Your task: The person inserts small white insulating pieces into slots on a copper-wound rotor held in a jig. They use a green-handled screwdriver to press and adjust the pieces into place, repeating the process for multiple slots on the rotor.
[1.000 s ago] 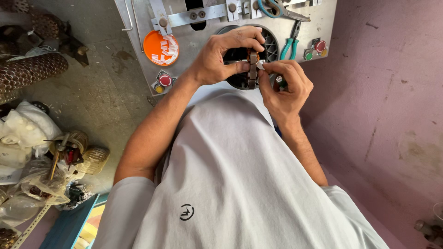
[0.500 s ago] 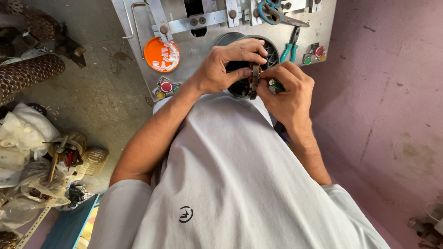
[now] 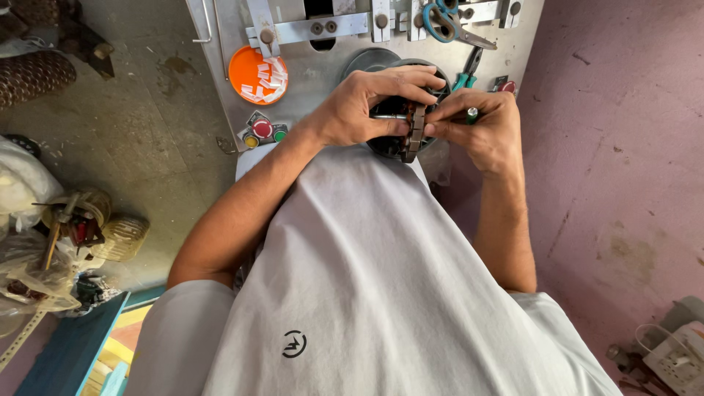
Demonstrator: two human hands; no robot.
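My left hand (image 3: 370, 106) grips a small motor rotor (image 3: 413, 130) with a steel shaft and a dark ribbed core, held edge-on over a round black bowl (image 3: 389, 147) on the metal workbench (image 3: 308, 66). My right hand (image 3: 480, 128) pinches the core's right side and also holds a thin green-tipped tool (image 3: 471, 114) between its fingers. Both hands sit close together just above my white shirt.
An orange lid (image 3: 257, 73) with white paper slips lies at the bench's left. Red, yellow and green push buttons (image 3: 262, 132) sit below it. Teal scissors (image 3: 444, 22) and teal pliers (image 3: 469, 66) lie at the back. Bags and clutter (image 3: 51, 235) cover the floor at left.
Both hands stayed together on the rotor and shifted slightly over the bowl. The core now shows edge-on between my fingers. The view moved down a little.
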